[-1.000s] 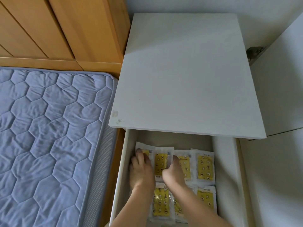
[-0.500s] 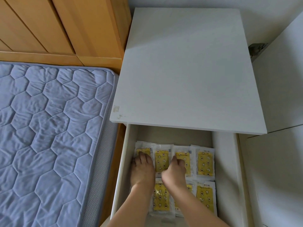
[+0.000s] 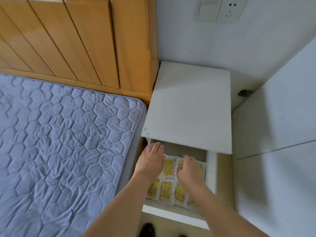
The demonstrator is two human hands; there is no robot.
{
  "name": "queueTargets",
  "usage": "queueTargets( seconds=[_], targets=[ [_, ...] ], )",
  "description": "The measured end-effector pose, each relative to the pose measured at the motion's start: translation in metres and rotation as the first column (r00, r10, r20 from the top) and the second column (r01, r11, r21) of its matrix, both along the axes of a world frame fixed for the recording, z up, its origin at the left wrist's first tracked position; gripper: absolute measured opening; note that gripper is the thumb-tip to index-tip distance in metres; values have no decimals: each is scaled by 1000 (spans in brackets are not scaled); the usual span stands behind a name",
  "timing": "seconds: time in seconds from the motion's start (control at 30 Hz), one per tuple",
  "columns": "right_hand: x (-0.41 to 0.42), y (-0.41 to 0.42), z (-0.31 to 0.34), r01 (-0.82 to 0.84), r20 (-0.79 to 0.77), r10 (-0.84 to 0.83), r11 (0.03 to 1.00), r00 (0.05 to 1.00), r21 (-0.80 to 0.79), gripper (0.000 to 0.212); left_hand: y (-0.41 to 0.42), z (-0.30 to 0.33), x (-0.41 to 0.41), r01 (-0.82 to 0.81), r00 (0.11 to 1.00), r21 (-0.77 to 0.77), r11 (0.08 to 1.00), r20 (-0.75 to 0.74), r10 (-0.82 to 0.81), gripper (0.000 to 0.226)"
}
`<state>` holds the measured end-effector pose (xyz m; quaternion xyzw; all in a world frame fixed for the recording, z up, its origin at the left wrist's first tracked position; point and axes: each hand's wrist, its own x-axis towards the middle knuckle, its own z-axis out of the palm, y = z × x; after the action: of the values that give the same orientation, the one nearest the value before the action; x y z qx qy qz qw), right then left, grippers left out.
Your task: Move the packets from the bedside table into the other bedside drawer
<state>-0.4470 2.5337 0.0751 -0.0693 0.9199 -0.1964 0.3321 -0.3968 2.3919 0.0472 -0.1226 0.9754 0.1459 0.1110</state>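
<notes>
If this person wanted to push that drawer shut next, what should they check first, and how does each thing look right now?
1. Yellow-and-white foil packets lie flat inside the white pull-out drawer: ok, as far as visible.
2. Left hand clear of the drawer: not ok, its fingers reach under the white bedside tabletop.
3. Right hand clear: not ok, it rests over the packets.
4. Either hand holding a packet: cannot tell for the right; left looks flat.
5. Tabletop free of packets: ok.

Looking like a home bedroom: bed with quilted blue mattress (image 3: 65, 142) lying against wooden headboard (image 3: 77, 40), white bedside counter (image 3: 188, 108) standing beside it, wall socket (image 3: 220, 9) sitting above.
</notes>
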Motion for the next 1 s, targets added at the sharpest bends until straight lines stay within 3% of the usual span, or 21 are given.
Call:
queueTargets(
  seconds=[0.17,0.3,0.57,0.8,1.0],
  targets=[
    [19,14,144,-159,-131,147,984,980,-82,54,-6,142,38,-112,983,9,994,-149,112,44],
    [44,16,235,-315,-256,272,937,928,-149,51,-2,244,85,-235,943,-30,972,-251,220,50],
    [128,-20,351,-629,-381,526,743,760,-229,55,-6,369,231,-552,796,-194,811,-411,444,53],
    [277,-80,414,-887,-454,762,388,461,-250,55,7,435,431,-811,576,-280,514,-535,617,50],
    [471,-84,452,-967,-499,853,21,150,-255,57,82,469,633,-917,368,-354,183,-576,730,49]
  ],
)
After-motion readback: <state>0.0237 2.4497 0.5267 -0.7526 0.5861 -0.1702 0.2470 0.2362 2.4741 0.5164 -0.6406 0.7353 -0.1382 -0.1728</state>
